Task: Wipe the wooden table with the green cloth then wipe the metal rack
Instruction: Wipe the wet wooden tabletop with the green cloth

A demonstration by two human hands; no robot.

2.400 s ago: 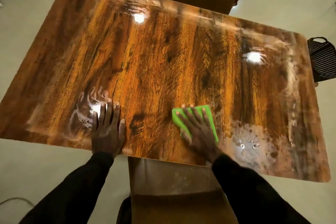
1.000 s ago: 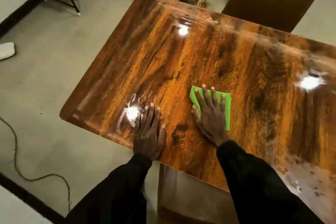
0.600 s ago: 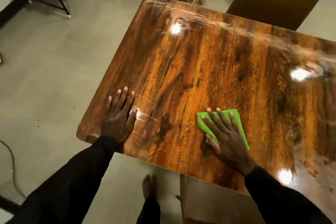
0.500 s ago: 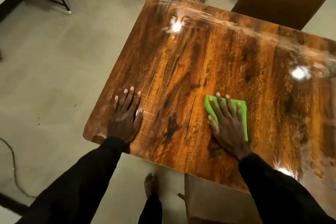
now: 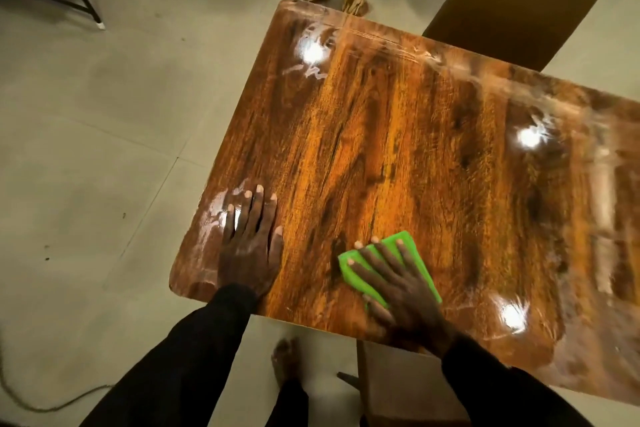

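Table wipe in progress; rack step not begun, and no metal rack is visible in this view. Right hand point(image 5: 403, 291) lies flat with fingers spread, pressing the folded green cloth point(image 5: 391, 267) onto the wooden surface point(image 5: 398, 149) near its front edge; the hand pins the cloth down and is not curled around it. Left hand point(image 5: 249, 246) is also flat and splayed, holding nothing, braced on the near-left corner. Judgement on progress: wiping is partway. Pale smears point(image 5: 214, 218) show beside the left hand's fingers, more streaking sits near the far-left corner, and a hazy band runs along the far edge, so those areas likely need passes yet. The right end of the surface looks blurred and cloudy; its condition cannot be read. Several bright ceiling-light reflections dot the glossy grain. Room: pale tiled floor point(image 5: 104, 114), a brown chair back point(image 5: 519, 0) beyond the far edge, another chair tucked under the near edge, black frame legs at upper left, a cable on the floor at lower left. Other persons' legs stand beyond the far corner.
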